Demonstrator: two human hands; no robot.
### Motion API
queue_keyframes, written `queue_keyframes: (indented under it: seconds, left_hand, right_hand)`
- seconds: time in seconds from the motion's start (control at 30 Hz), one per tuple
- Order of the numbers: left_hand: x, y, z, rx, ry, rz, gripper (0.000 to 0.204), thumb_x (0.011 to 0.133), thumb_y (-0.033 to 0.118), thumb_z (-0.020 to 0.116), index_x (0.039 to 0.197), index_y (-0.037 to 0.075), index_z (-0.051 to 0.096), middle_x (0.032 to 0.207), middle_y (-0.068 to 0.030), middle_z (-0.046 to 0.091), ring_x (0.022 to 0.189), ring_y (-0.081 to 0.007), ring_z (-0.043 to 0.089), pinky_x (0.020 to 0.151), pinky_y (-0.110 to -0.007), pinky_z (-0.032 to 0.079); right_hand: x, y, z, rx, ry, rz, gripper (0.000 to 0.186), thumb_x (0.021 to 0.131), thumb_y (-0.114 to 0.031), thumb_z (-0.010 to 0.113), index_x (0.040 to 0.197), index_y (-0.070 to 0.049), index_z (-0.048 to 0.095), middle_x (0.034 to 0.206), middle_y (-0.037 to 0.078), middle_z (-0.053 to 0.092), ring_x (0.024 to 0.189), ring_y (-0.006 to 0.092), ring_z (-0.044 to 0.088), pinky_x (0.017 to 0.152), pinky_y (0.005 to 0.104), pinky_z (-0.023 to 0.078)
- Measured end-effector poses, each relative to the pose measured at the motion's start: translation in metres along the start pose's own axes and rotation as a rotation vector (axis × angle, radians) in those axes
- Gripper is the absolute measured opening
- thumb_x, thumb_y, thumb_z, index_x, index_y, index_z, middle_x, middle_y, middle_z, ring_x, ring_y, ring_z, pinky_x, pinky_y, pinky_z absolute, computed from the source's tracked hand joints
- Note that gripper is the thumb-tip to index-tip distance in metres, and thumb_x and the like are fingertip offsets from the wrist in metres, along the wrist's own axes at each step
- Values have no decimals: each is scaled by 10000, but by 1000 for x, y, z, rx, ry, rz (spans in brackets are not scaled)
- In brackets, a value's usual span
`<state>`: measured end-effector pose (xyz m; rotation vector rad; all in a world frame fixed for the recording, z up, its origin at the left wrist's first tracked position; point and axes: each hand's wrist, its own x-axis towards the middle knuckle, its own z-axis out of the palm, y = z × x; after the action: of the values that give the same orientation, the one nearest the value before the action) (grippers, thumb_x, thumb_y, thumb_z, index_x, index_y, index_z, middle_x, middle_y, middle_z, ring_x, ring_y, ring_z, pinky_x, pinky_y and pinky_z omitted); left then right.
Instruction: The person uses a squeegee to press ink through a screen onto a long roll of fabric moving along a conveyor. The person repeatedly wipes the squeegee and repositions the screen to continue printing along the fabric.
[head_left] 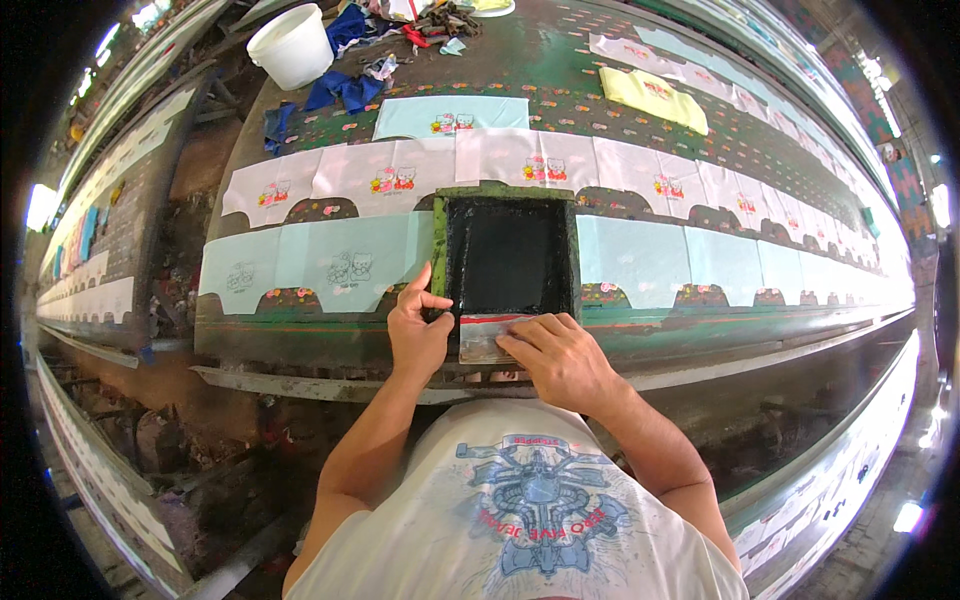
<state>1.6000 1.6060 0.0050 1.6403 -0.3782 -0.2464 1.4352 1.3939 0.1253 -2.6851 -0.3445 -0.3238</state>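
A green-edged screen printing frame [440,235] lies flat over the near row of pale blue fabric pieces [305,255]. Black ink coats its inside. My left hand [418,328] holds the frame at its near left corner, index finger stretched along the side and the other fingers curled. At the frame's near end, a wide, flat squeegee [482,342] with a red strip is gripped by my right hand [563,360], fingers over its top. Left of the frame, blue pieces carry black outline cartoon prints; blue pieces [628,262] to its right look plain.
Behind runs a row of whitish pieces [400,165] with coloured cartoon prints. A yellow piece [655,97] lies farther right. At the far left stand a white bucket [291,47] and dark blue rags [343,92]. A rail [290,385] borders the table's near edge; other long tables flank it.
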Motion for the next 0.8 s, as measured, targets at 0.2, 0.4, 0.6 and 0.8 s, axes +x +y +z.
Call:
queue_keyframes:
  seconds: [0.2, 0.4, 0.6, 0.8]
  left_hand:
    - [-4, 14, -2, 131, 15, 13, 311, 909, -66, 757, 1200, 26, 814, 1699, -265, 575, 1528, -365, 603, 1273, -455, 448]
    - [1, 8, -7, 17, -5, 0, 388, 921, -66, 770, 1292, 44, 799, 1620, -260, 635, 1504, -383, 616, 1276, -462, 448]
    - [6, 25, -12, 216, -62, 48, 362, 928, -95, 774, 1264, 38, 799, 1624, -251, 622, 1502, -346, 618, 1262, -438, 469]
    - [5, 18, -11, 147, -24, -1, 334, 897, -90, 802, 1199, 51, 826, 1607, -255, 644, 1490, -379, 627, 1265, -454, 461]
  right_hand:
    - [46, 45, -35, 102, -154, 70, 381, 901, -33, 722, 1276, -31, 787, 1201, 162, 809, 1146, 379, 751, 1014, 499, 591]
    - [108, 103, -27, 7, -13, 221, 369, 937, 21, 663, 1267, -69, 801, 1201, 173, 818, 1179, 418, 740, 1029, 515, 595]
    - [114, 115, -7, 24, 77, 189, 430, 910, 36, 655, 1294, -87, 805, 1191, 143, 805, 1140, 401, 741, 1032, 511, 581]
    - [67, 43, 7, -70, 44, 122, 438, 878, 3, 684, 1285, -96, 809, 1192, 117, 787, 1098, 338, 741, 980, 464, 562]
